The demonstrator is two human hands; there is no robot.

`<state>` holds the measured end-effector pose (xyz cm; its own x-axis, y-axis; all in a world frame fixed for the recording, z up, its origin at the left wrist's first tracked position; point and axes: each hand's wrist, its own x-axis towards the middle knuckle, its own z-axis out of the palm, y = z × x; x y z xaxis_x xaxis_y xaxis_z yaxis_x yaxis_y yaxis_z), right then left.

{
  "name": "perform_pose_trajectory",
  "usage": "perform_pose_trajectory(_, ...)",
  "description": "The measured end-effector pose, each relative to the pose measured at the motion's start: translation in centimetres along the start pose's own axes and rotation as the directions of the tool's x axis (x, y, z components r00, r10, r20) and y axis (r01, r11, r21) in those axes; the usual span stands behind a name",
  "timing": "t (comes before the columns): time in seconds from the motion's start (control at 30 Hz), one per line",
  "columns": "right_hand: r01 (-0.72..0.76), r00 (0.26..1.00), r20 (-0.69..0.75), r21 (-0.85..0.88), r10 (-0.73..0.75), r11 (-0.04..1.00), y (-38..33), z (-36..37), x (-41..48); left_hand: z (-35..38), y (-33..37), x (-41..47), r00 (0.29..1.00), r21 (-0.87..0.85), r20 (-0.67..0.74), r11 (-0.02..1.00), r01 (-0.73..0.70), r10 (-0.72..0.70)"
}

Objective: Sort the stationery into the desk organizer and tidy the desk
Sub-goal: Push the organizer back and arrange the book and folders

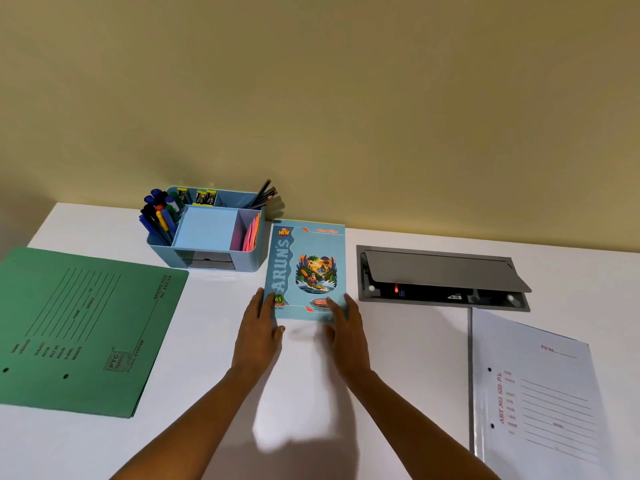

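Observation:
A light blue notebook [306,268] with a colourful cover picture lies flat on the white desk, just right of the blue desk organizer [207,233]. My left hand [261,323] rests against the notebook's near left corner, and my right hand [344,327] lies on its near right corner. Both hands have their fingers spread flat and touch the book's near edge without closing around it. The organizer holds several pens and markers [161,214] at its left, pencils [265,195] at the back right, pink notes [251,233] and small clips [201,197].
A green file folder [76,327] lies at the left of the desk [398,341]. A white file folder [540,400] lies at the right front. A grey cable box [443,278] with its lid ajar is set into the desk right of the notebook. A beige wall stands behind.

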<state>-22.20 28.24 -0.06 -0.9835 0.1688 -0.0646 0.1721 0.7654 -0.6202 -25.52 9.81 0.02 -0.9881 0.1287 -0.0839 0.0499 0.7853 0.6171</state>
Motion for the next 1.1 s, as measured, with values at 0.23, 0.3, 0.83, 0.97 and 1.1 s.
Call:
perform_pose_trajectory(0.23,0.000,1.000,-0.022,0.042,0.001,0.999,-0.1,-0.1,-4.9,-0.1,-1.4,-5.6,1.000,0.050,-0.013,0.999,-0.012,0.013)
perform_pose_trajectory(0.3,-0.042,0.999,-0.016,0.016,0.043,0.999,-0.3,-0.1,-6.3,-0.1,-1.8,-7.4,1.000,0.060,-0.008,0.998,-0.021,0.021)
perform_pose_trajectory(0.83,-0.108,0.985,-0.135,-0.019,0.105,0.994,0.8,0.0,-19.0,0.6,-2.6,-17.7,0.985,0.146,0.094,0.977,-0.158,0.145)
perform_pose_trajectory(0.97,-0.161,0.961,-0.215,0.080,0.175,0.984,1.7,-0.8,-20.8,0.6,-2.7,-18.4,0.978,0.152,0.106,0.969,-0.193,0.178)
perform_pose_trajectory(1.1,-0.127,0.949,-0.271,0.144,0.162,0.981,3.1,-2.3,-21.8,0.7,-1.7,-18.5,0.978,0.146,0.114,0.971,-0.189,0.173)
